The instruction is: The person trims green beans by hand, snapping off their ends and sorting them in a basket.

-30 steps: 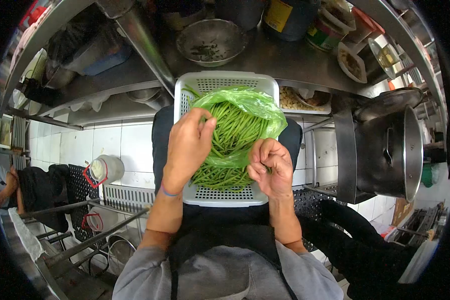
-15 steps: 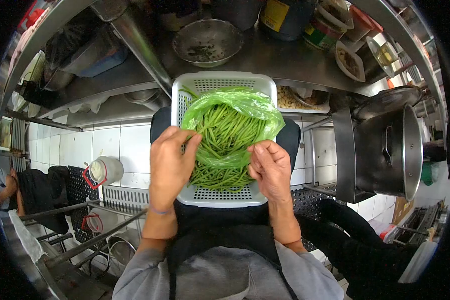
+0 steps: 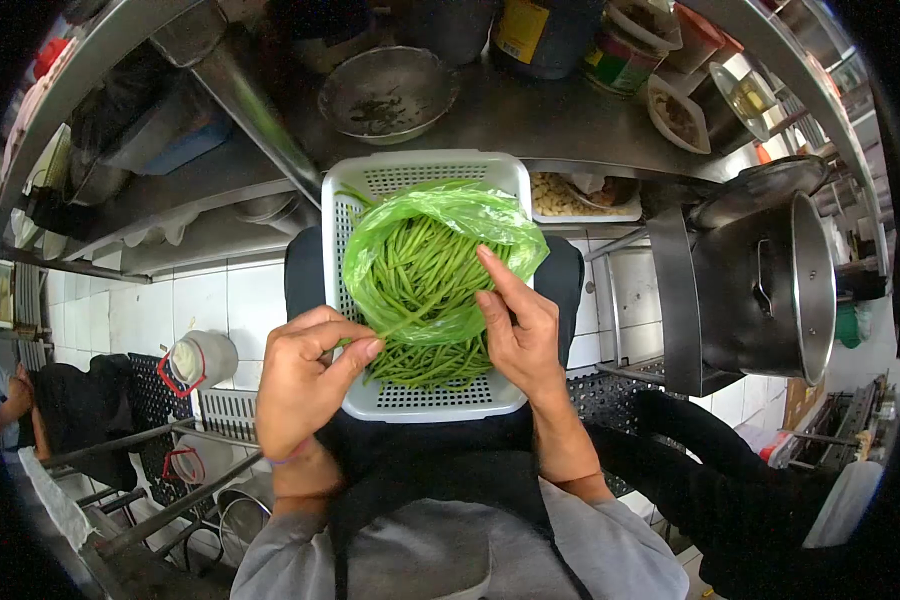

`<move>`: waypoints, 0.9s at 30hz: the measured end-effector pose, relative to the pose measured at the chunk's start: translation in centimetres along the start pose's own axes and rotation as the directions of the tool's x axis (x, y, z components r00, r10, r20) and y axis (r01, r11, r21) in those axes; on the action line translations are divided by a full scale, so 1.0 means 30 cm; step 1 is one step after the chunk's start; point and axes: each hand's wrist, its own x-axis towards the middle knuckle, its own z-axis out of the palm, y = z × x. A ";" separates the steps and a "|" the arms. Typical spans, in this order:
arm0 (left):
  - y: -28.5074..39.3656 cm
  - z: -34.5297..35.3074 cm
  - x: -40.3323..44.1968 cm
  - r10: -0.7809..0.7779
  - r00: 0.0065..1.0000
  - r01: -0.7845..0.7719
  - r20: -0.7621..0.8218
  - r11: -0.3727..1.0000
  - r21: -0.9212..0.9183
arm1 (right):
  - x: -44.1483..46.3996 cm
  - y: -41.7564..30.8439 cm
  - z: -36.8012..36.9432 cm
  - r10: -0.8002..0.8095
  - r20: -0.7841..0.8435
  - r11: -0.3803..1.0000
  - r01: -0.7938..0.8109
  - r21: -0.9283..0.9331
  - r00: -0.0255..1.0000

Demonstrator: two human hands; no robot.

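My left hand is closed at the near left of the basket, thumb and fingers pinching a green bean. Above the right side of the green plastic bag, my right hand is open, its index finger stretched out and thumb apart. The bag's mouth is spread wide, showing many long green beans inside. More loose beans lie in front of the bag, on the floor of the white perforated basket. The basket rests over my lap, between my knees.
A metal bowl with dark scraps sits on the steel counter ahead. To the right stands a large steel pot. A white bucket with a red handle is on the left floor. Another person's dark-clothed legs are at right.
My left hand has moved down and left from the bag's edge, pinching a bean. My right hand's fingers have opened from a pinch, with the index finger extending over the bag.
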 end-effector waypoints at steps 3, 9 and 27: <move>-0.009 -0.009 -0.002 -0.019 0.997 0.026 0.077 0.995 -0.092 | -0.003 0.010 -0.031 -0.013 0.118 0.991 0.028 -0.128 0.993; -0.058 0.000 -0.001 -0.018 0.994 0.040 0.107 0.977 -0.209 | -0.025 0.035 -0.011 -0.077 0.110 0.993 0.086 -0.087 0.991; -0.044 0.105 0.053 0.121 0.869 0.111 0.480 0.898 -0.427 | -0.039 -0.016 -0.046 -0.095 0.111 0.995 0.092 0.025 0.989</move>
